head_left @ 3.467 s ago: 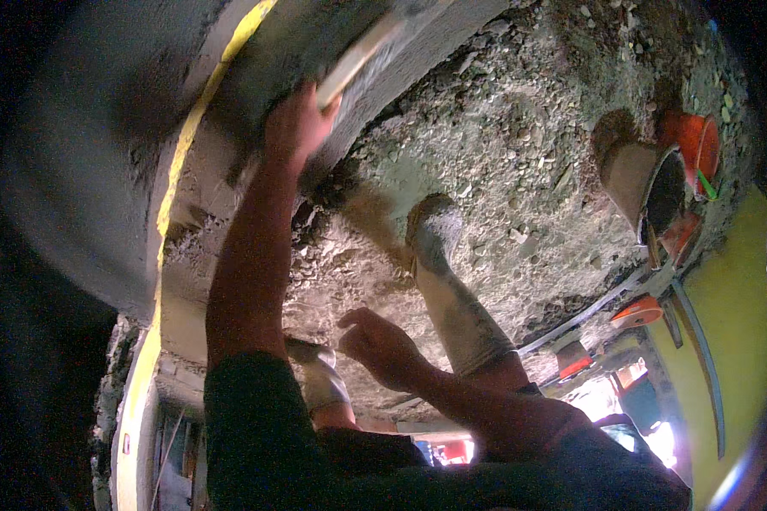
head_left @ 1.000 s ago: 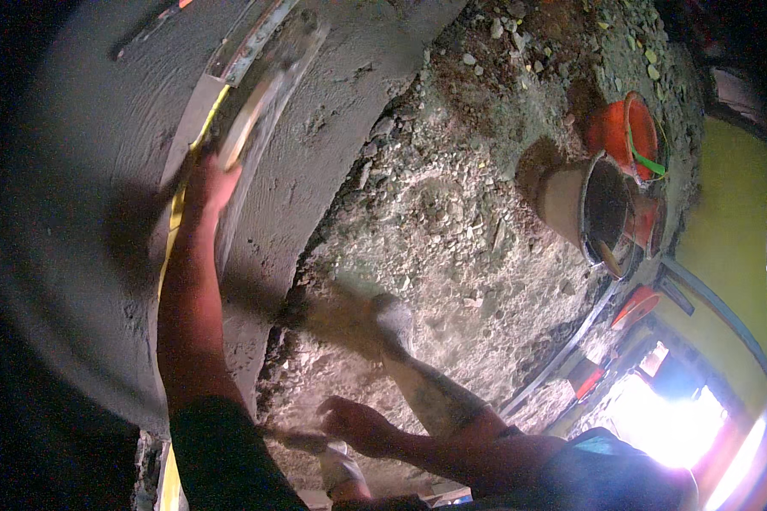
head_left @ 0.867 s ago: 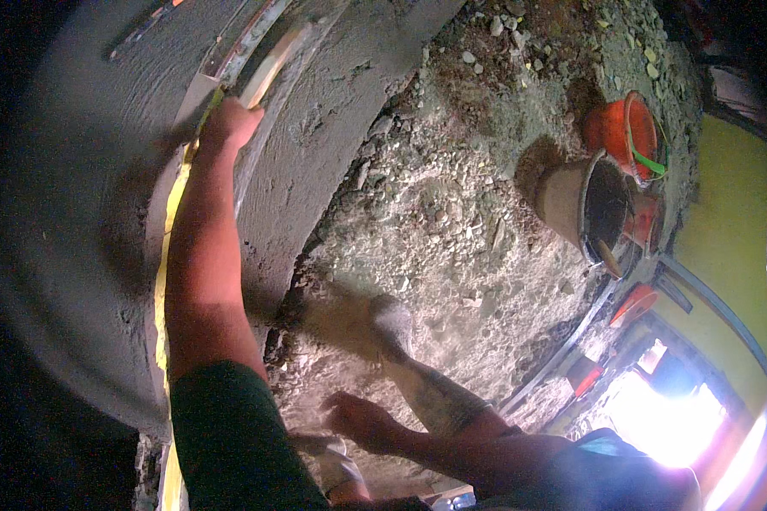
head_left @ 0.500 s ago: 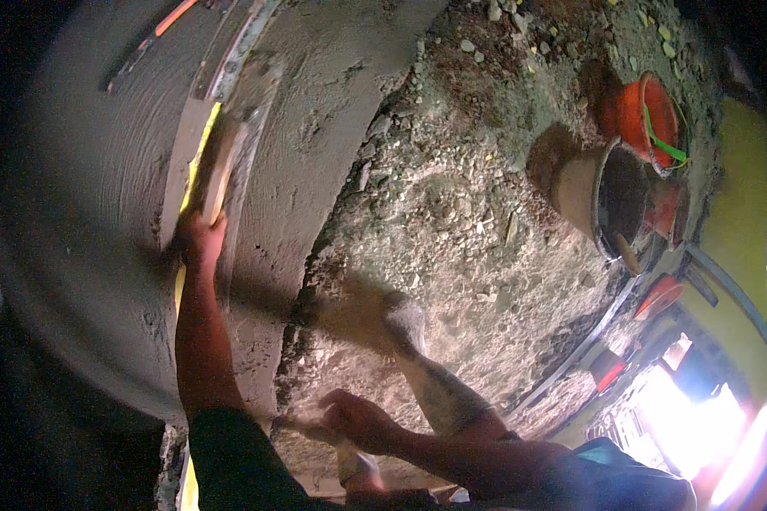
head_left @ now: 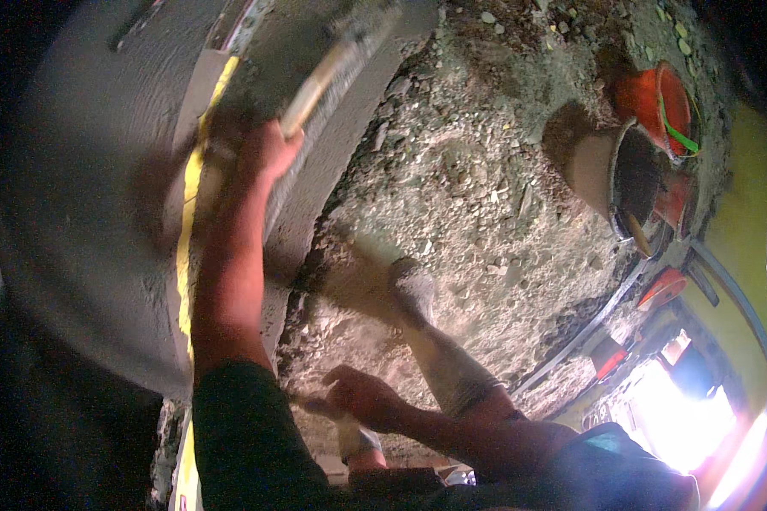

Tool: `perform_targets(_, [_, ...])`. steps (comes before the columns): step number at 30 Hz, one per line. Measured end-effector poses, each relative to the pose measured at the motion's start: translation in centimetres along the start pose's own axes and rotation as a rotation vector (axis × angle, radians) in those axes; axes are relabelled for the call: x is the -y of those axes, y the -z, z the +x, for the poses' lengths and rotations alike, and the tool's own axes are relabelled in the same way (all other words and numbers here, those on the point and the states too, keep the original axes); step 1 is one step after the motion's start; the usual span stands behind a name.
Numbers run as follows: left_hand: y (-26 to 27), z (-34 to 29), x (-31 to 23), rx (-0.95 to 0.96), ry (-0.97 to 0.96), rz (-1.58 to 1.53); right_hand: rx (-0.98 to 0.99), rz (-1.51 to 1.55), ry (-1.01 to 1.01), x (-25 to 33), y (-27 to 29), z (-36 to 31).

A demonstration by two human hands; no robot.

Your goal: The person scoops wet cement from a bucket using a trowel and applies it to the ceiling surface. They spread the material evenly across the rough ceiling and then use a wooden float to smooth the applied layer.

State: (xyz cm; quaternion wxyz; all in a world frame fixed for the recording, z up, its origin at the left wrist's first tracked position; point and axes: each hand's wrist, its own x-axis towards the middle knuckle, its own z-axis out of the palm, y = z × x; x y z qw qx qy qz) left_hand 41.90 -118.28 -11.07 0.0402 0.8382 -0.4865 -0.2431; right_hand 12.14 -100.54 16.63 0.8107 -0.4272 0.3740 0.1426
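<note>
My left hand (head_left: pixel 268 152) is closed around the pale wooden handle of a trowel (head_left: pixel 315 89), over smooth grey mortar (head_left: pixel 85 196). The trowel's far end is smeared by motion. A long yellow strip (head_left: pixel 185 264) runs along the mortar, left of my left forearm. My right hand (head_left: pixel 362 399) hangs lower in the view, above the ground near my feet, with its fingers curled. What lies inside those fingers, if anything, is hidden.
Rough, stony ground (head_left: pixel 477 221) meets the mortar's ragged edge. To the right stand a mortar-smeared bucket (head_left: pixel 590 175) with a wooden handle (head_left: pixel 637 236) sticking out and an orange bucket (head_left: pixel 635 98). A pale pipe (head_left: pixel 584 332) lies near a bright opening (head_left: pixel 673 417).
My left hand and the trowel have moved away from me and to the right, off the yellow strip. My right hand has stayed nearly in place.
</note>
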Motion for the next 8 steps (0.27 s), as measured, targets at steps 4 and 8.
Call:
perform_targets(4, [-5.3,-10.4,6.9,0.033,0.171,-0.108,0.077,0.05,-0.044,0.3,-1.0,0.0])
perform_targets(8, [-7.8,-14.5,12.0,-0.259,0.249,-0.228,0.056,0.066,-0.104,1.1,-0.7,-0.7])
